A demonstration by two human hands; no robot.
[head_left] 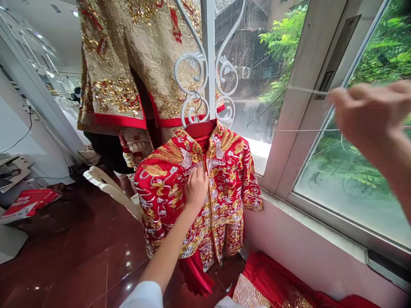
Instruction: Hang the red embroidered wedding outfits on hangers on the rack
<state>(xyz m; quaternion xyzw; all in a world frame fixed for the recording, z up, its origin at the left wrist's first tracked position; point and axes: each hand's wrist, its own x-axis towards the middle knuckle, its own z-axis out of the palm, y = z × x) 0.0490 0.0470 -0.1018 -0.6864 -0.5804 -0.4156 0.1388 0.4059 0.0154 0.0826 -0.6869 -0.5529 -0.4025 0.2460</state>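
A red jacket (pixel 224 188) with dense gold and silver embroidery hangs from a hanger (pixel 198 109) in front of me. My left hand (pixel 196 186) is closed on its front, by the opening below the stand collar; the fingertips partly hide the cloth edge. Raised at the far right, before the window, my right hand (pixel 369 109) is curled into a fist and slightly blurred. A thin pale thread (pixel 308 90) runs leftward from that fist. What else the fist may hold is hidden. Beneath the jacket, a red tassel (pixel 197 276) hangs down.
A white scrolled metal stand (pixel 209 55) carries the hanger. Behind it hangs a beige and gold embroidered garment (pixel 154 72). Windows (pixel 346 171) line the right side. Red fabric (pixel 266 273) lies below the sill, and a pale chair (pixel 111 188) stands at left.
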